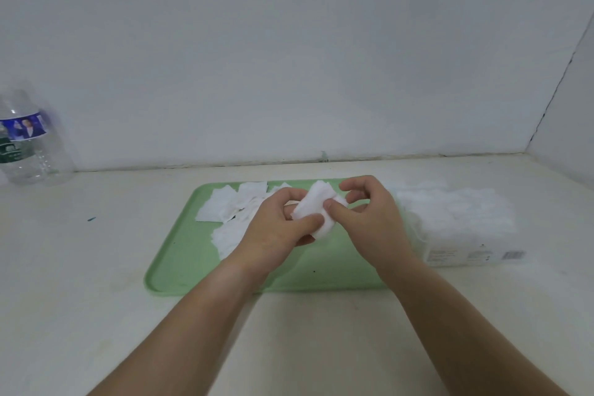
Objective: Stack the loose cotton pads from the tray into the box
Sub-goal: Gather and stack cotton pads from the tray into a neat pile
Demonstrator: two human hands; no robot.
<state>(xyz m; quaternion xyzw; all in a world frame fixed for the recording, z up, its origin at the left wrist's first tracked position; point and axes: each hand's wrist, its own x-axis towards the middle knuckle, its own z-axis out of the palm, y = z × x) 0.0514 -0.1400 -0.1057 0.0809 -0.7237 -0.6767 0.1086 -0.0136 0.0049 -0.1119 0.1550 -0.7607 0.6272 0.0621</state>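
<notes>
Head camera looks forward-down, near the tray (180, 267).

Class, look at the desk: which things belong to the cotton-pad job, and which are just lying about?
Job: held pads, gripped by left hand and right hand; loose pads on green tray; box beside it.
Lying about: water bottle, far left; teal speck on table.

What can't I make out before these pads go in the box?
Head view only.
- Held pads: count hidden by left hand and right hand.
- Box: fill level lost in white glare; its print too small.
- Tray pads: some hidden under the left hand.
- Bottle: cut by left edge.
</notes>
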